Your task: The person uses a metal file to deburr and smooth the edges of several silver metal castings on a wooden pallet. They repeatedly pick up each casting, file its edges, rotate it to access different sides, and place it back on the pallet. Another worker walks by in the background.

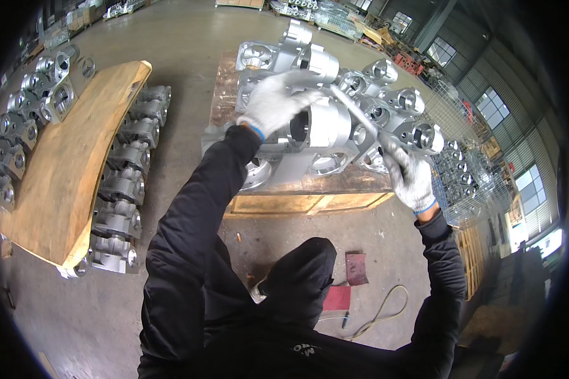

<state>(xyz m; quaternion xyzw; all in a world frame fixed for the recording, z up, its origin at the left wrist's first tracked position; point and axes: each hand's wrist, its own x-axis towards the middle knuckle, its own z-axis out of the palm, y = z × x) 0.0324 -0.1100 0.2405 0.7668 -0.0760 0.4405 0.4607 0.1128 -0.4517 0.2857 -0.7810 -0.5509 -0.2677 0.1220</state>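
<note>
Two hands in white knitted gloves with blue cuff edges, black sleeves. Left hand (275,101): raised above a group of silver metal castings (332,126), fingers stretched toward the right, outline blurred by motion; whether it grasps anything cannot be told. Right hand (412,177): closed around the lower end of a slim grey bar (358,114), at the right-hand side of the same group. Bar: one, straight, set aslant over the castings, its far end near the left fingertips; contact there not clear. Castings: several, with round bores and cylindrical necks, closely grouped on a brown wooden platform (284,203) directly in front of the person. To the left: one long pale wooden board (85,158), with a row of castings (60,104) along its outer edge and a further row of castings (120,186) showing lower down beside its inner edge. To the right: wire mesh baskets (487,189), metal parts among them. On the grey concrete floor, near the person's knee (313,259): two red sheets, one (355,270) beyond the other (337,298); one looped yellowish hose (401,306), just right of them.
</note>
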